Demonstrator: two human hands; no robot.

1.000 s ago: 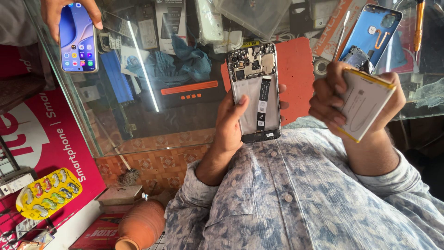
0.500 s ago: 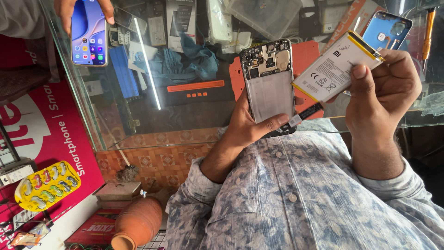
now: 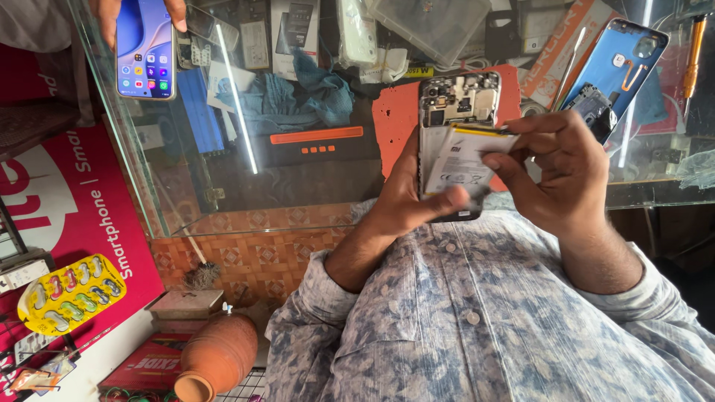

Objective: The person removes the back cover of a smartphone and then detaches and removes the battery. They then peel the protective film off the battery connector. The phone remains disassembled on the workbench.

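Glass counter (image 3: 186,201) over patterned orange tiles (image 3: 246,257); red poster (image 3: 67,201) left; daylight.

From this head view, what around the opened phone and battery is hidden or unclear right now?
- Battery: far end covered by the right hand, near corner by the left hand thumb.
- Opened phone: lower half hidden behind battery and hands.
- Whether the battery is seated: cannot tell.
- Other person's hand holding the lit phone: cut off by the top edge.
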